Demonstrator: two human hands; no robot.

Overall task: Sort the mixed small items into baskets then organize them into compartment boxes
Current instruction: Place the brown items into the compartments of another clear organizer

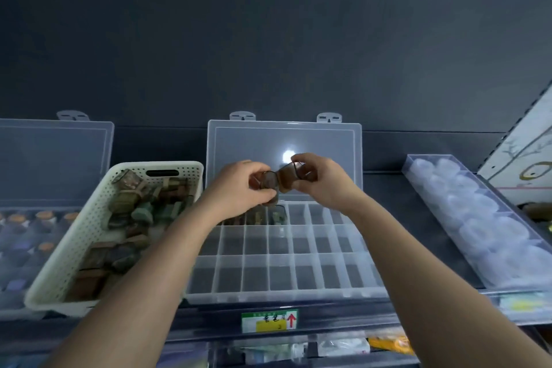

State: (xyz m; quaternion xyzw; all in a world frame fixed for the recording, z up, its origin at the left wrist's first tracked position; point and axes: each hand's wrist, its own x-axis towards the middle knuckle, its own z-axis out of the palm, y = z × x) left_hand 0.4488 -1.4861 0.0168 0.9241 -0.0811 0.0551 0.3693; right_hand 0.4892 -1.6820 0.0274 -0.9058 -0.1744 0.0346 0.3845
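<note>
A clear compartment box lies open on the shelf in front of me, its lid standing up behind it. A few back-row compartments hold small brown and green items. Above that row both hands meet. My left hand grips small brown items. My right hand pinches a brown item that touches the ones in my left hand. To the left, a white perforated basket sits tilted, full of several brown and green blocks.
At far left stands another open clear box with small bottles. On the right lies a long clear box of round white containers, with a white panel behind it. A shelf label and drawers lie below the front edge.
</note>
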